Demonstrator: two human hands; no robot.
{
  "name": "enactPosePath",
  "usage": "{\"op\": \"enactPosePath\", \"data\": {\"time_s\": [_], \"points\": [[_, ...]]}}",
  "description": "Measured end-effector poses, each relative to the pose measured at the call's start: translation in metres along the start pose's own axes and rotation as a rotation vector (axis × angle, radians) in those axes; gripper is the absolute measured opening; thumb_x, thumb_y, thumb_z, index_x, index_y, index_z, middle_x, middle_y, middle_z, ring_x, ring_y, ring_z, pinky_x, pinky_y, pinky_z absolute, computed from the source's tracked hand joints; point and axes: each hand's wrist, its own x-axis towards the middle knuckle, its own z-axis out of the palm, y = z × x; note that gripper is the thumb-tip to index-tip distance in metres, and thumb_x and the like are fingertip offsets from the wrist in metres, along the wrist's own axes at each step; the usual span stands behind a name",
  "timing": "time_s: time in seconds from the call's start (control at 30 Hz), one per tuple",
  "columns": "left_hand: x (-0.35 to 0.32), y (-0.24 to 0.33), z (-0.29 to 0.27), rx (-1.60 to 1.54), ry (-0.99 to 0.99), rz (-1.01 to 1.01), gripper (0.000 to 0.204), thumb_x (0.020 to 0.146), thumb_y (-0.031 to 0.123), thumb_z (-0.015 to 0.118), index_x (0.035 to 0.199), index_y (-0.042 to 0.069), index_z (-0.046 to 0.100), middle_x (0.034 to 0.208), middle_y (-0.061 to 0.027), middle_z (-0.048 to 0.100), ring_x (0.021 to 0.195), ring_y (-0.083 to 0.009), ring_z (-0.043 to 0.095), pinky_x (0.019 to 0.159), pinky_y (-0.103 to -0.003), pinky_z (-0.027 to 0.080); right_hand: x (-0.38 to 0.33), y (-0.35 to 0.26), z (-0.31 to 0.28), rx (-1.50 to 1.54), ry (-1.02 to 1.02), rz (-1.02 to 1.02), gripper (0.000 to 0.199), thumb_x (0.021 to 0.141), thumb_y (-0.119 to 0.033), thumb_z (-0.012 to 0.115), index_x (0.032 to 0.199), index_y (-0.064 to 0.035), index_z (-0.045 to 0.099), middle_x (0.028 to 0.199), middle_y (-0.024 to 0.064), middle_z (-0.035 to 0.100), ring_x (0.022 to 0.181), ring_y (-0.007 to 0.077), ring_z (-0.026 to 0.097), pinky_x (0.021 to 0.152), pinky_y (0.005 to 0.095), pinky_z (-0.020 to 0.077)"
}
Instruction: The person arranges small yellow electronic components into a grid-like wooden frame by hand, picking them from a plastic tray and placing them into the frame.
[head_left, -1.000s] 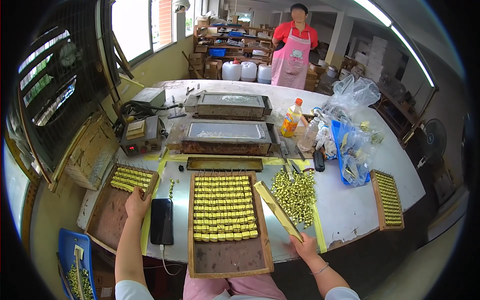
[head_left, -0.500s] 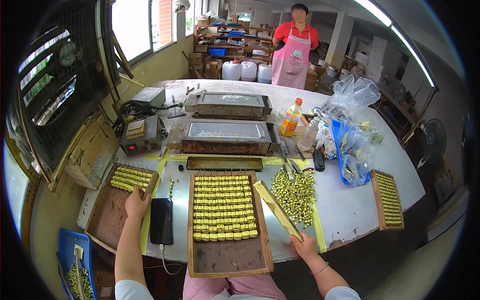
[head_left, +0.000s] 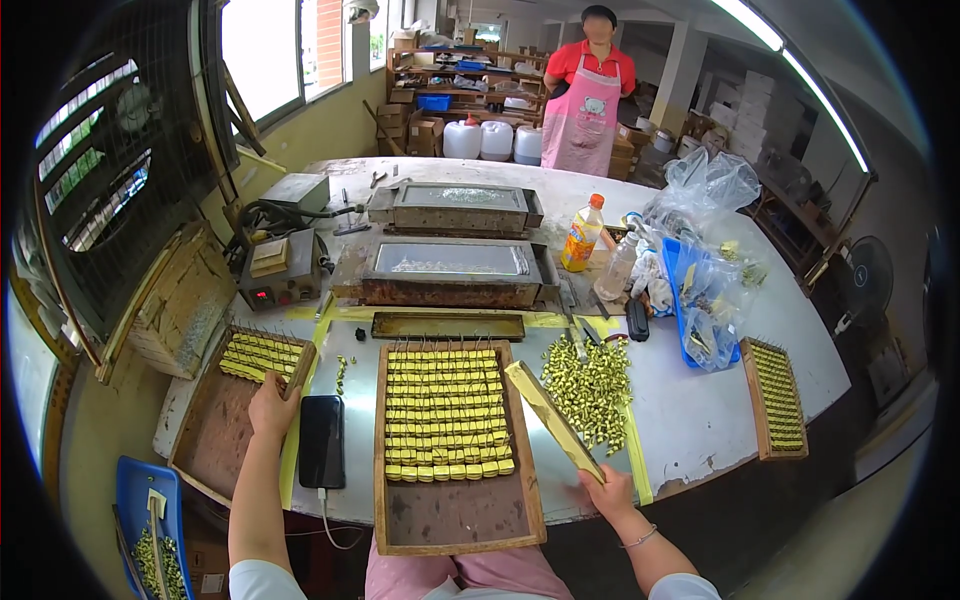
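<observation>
My left hand (head_left: 272, 405) is closed on the right side wall of a wooden tray (head_left: 215, 440), which has rows of yellow-faced strips (head_left: 262, 355) at its far end. My right hand (head_left: 608, 490) grips the near end of a long, flat, pale-yellow wooden strip (head_left: 552, 418). Its far end points forward and left, beside a heap of small gold-green pieces (head_left: 588, 395). Between my hands, a larger wooden tray (head_left: 460, 522) rests at the table's near edge. Several rows of yellow strips (head_left: 448, 412) with thin dark wires fill most of it; bare wood shows at its near end.
A phone (head_left: 322, 440) with a cable lies left of the middle tray. Beyond are two metal heating boxes (head_left: 450, 260), a bottle (head_left: 582, 235) and a blue tray (head_left: 690, 320) with plastic bags. Another filled tray (head_left: 775, 400) stands right. A person (head_left: 590, 95) stands behind the table.
</observation>
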Motion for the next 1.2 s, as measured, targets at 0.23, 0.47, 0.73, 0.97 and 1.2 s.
{"op": "enactPosePath", "data": {"time_s": [0.23,0.47,0.73,0.97,1.2], "points": [[0.000,0.000,0.002,-0.002,0.001,0.006,0.031,0.074,0.028,0.066,0.091,0.008,0.049,0.078,-0.0113,0.062,0.073,-0.0306,0.061,0.063,-0.040,0.048,0.000,-0.001,0.002,0.001,0.000,-0.003,0.037,0.078,-0.038,0.066,0.063,-0.0058,0.057,0.055,0.0091,0.059,0.049,0.0283,0.059,0.045,0.0351,0.0440],[0.001,-0.005,0.007,-0.003,-0.003,-0.003,0.033,0.073,0.029,0.068,0.090,0.008,0.050,0.075,-0.0106,0.061,0.070,-0.0289,0.060,0.063,-0.039,0.047,-0.001,-0.001,0.005,0.019,-0.006,0.015,0.037,0.078,-0.038,0.066,0.063,-0.0059,0.058,0.055,0.0091,0.059,0.050,0.0281,0.060,0.045,0.0350,0.0442],[0.005,-0.010,0.011,-0.023,0.012,0.016,0.032,0.073,0.029,0.068,0.090,0.007,0.050,0.076,-0.0114,0.062,0.071,-0.0293,0.061,0.063,-0.039,0.047,-0.001,0.005,0.011,0.017,0.001,0.009,0.037,0.078,-0.038,0.067,0.063,-0.0061,0.057,0.054,0.0103,0.057,0.048,0.0288,0.058,0.044,0.0355,0.0433],[-0.001,-0.007,0.005,-0.013,0.006,0.011,0.031,0.073,0.028,0.068,0.088,0.006,0.053,0.078,-0.0125,0.062,0.072,-0.0300,0.060,0.064,-0.039,0.047,-0.006,0.001,0.012,0.011,0.027,-0.013,0.037,0.078,-0.038,0.067,0.061,-0.0065,0.056,0.053,0.0104,0.056,0.048,0.0291,0.057,0.044,0.0359,0.0425],[0.001,-0.024,0.023,0.028,-0.002,0.018,0.031,0.074,0.033,0.066,0.083,0.005,0.057,0.079,-0.0135,0.063,0.074,-0.0321,0.061,0.065,-0.041,0.048,-0.008,0.015,0.029,-0.003,0.010,-0.013,0.037,0.077,-0.036,0.068,0.063,-0.0047,0.055,0.052,0.0122,0.054,0.046,0.0292,0.056,0.044,0.0360,0.0412]]}}
